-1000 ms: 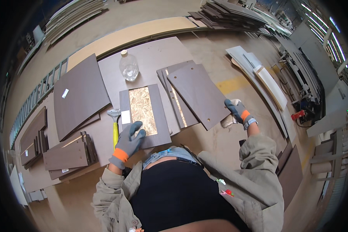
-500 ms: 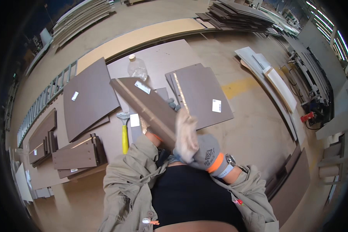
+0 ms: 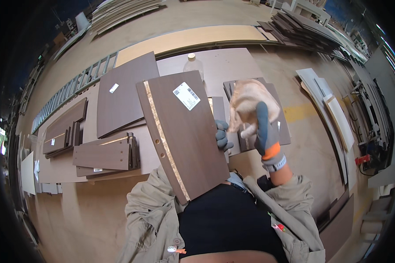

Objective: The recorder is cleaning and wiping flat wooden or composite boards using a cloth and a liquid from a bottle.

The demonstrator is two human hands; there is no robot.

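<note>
A dark brown wooden panel (image 3: 193, 140) is held up in front of me, tilted. It has a raw chipboard strip along its left side, two drilled holes and a white label. My left hand (image 3: 223, 136), in a grey glove, reaches behind the panel and its fingers curl round the right edge; the rest of it is hidden. To the right, my gloved right hand (image 3: 267, 136) grips a beige cloth (image 3: 254, 103), raised clear of the panel. Behind the cloth, more brown panels (image 3: 278, 98) lie stacked on the table.
On the worktable (image 3: 232, 59) stands a clear plastic bottle (image 3: 193, 65), partly behind the held panel. A large brown panel (image 3: 127, 94) and smaller drilled boards (image 3: 103, 155) lie at the left. White boards (image 3: 324, 114) lean on the right. A metal roller conveyor (image 3: 74, 90) runs beyond the table.
The panel has been turned so its broad labelled face shows more fully. My right hand has lifted the cloth off the panel, up and to the right. The yellow-handled scraper is now hidden.
</note>
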